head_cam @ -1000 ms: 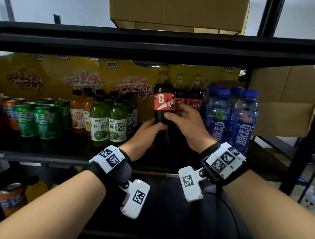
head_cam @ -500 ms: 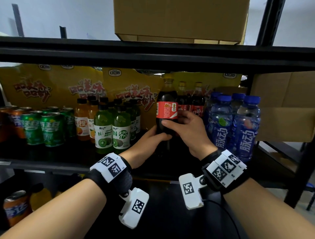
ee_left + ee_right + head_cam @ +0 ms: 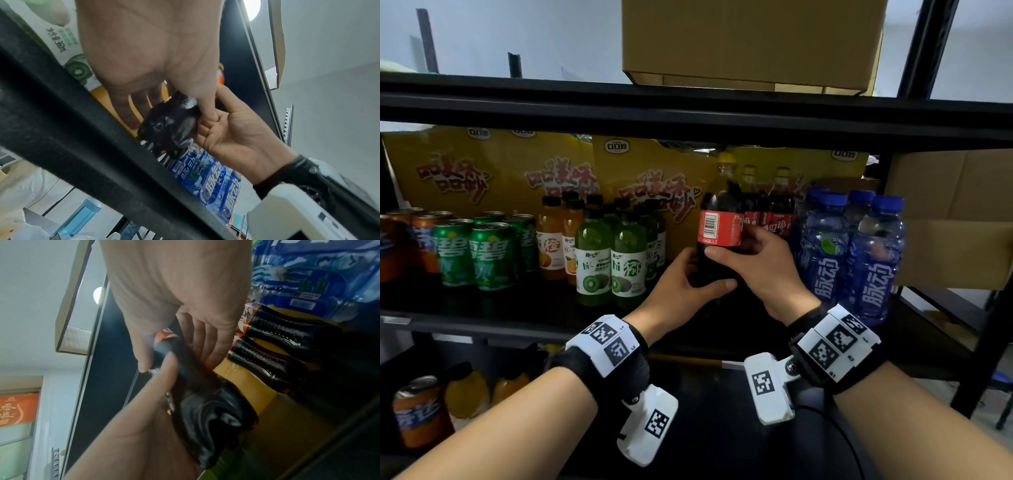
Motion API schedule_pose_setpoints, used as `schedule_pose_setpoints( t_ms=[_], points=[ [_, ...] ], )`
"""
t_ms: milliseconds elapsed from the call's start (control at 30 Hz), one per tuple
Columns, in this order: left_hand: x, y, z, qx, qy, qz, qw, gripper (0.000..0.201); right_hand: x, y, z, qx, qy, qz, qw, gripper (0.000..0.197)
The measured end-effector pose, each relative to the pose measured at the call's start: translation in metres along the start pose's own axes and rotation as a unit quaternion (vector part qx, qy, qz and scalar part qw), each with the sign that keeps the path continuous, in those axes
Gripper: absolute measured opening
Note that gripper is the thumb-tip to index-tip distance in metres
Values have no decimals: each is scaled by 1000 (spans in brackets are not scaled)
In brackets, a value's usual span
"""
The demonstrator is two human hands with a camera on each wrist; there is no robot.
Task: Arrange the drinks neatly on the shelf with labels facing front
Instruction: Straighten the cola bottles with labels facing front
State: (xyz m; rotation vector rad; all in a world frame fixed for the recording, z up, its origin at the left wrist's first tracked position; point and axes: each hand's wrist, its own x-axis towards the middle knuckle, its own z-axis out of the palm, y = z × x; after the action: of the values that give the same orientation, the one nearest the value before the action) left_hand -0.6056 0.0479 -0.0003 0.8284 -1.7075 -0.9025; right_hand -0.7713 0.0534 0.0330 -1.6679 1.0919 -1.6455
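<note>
A cola bottle point(image 3: 719, 219) with a red label and yellow cap is held a little above the black shelf point(image 3: 482, 325), its barcode side facing me. My left hand point(image 3: 681, 287) grips its lower body from the left, thumb across the front. My right hand point(image 3: 760, 263) grips it from the right just under the label. The left wrist view shows the bottle's dark base point(image 3: 170, 128) between both palms; the right wrist view shows the cola bottle point(image 3: 205, 402) with fingers of both hands round it.
Two more cola bottles point(image 3: 777, 205) stand behind. Blue bottles point(image 3: 873, 260) crowd the right, green kiwi bottles point(image 3: 613, 260), orange juice point(image 3: 551, 240) and green cans point(image 3: 472, 257) the left. Yellow cartons point(image 3: 493, 171) line the back. A cardboard box point(image 3: 750, 37) sits on the upper shelf.
The cola bottle has turned in my hands: the logo that faced me a second ago has rotated away and the barcode now faces front. Both hands kept their hold.
</note>
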Motion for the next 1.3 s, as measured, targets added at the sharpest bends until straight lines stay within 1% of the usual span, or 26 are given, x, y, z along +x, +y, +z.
schedule_pose_setpoints(
  t_ms=[33,100,167,267,300,367,400,433,500,567,633,700,767,833,867,967,1000,1100,1167,1233,1300],
  points=[
    [0,2,0,-15,-18,-18,1000,50,0,2,-1,11,8,0,1000,47],
    [2,7,0,-62,-61,-61,994,54,-1,4,-2,28,22,2,999,50],
    [4,12,-2,-87,-77,-82,990,57,-3,4,-2,33,24,5,999,48],
    [3,13,-5,-84,-64,-69,992,40,-5,2,-1,37,19,13,999,43],
    [3,13,-4,-79,-58,-63,993,37,-5,0,0,36,16,13,999,46],
    [1,12,-3,-51,-38,-48,997,40,-4,-4,1,26,6,11,1000,60],
    [0,12,-2,-30,-25,-36,999,44,-5,-6,1,18,3,10,1000,64],
    [-1,12,-2,-11,-11,-24,1000,46,-5,-8,1,11,2,10,1000,64],
    [-2,11,-1,4,1,-15,1000,48,-5,-8,0,7,4,7,1000,53],
    [-4,12,0,-6,-15,-28,999,46,-5,-9,0,19,10,6,1000,45],
    [-6,14,5,-49,-51,-57,996,49,-5,-9,2,32,18,7,999,47],
    [-6,16,10,-107,-71,-94,987,55,-4,-6,3,41,32,8,999,47],
    [-5,17,10,-137,-66,-105,983,48,-3,-4,3,45,42,15,998,46],
    [-4,16,7,-126,-59,-96,986,37,-3,-3,3,41,33,23,998,46],
    [-3,15,5,-117,-58,-88,987,35,-4,-4,2,39,23,26,999,49],
    [-2,11,3,-105,-32,-67,992,39,-5,-9,2,11,-9,23,1000,69],
    [-1,10,2,-96,-22,-58,993,38,-5,-10,3,-2,-14,21,1000,70],
    [0,6,0,-67,-9,-38,997,38,-3,-13,2,-14,-7,15,1000,59],
    [1,4,0,-70,-10,-42,997,40,-2,-13,2,-13,-2,10,1000,51],
    [1,6,0,-103,-31,-59,992,35,-2,-13,3,-6,8,5,1000,48],
    [1,10,0,-125,-65,-84,987,42,-2,-12,3,12,24,4,1000,48]
  ],
)
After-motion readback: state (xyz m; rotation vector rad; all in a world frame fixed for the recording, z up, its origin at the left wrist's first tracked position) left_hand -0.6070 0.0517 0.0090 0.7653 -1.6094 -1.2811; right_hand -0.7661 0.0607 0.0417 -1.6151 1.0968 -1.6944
